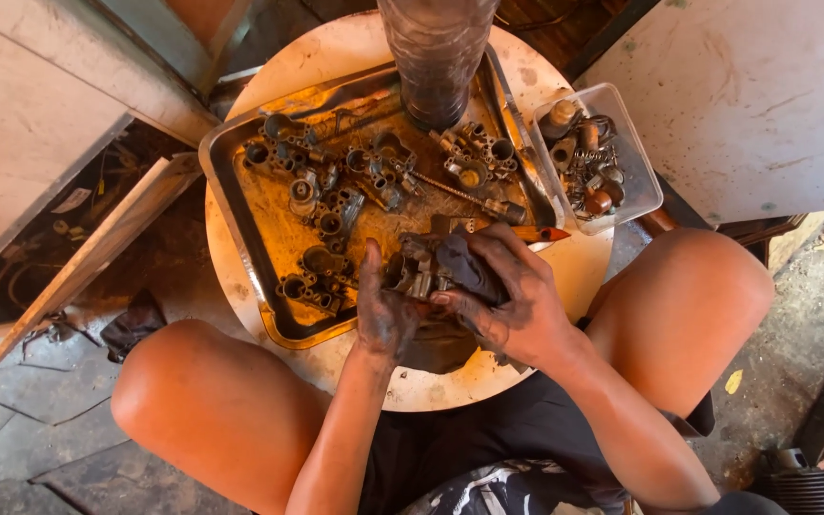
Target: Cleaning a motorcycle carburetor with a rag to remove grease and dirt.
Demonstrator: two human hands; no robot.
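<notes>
1. Round tabletop; greasy metal tray of carburetor parts; clear tub of small fittings.
2. Carburetor body held over the tabletop's near edge, beside the tray; wiping step, seemingly; turning it comes next.
3. Left hand clasps it; right hand presses dark rag on it.

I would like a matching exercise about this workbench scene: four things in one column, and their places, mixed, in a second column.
Things:
1. metal tray
2. clear plastic box
3. dark rag
4. tall dark cylinder

Places:
A. under the right hand, on the metal part that the left hand also grips
B. standing at the tray's far edge
C. on the round table, full of oily metal parts
D. at the table's right edge, holding small fittings

Pairs: 1-C, 2-D, 3-A, 4-B
</notes>
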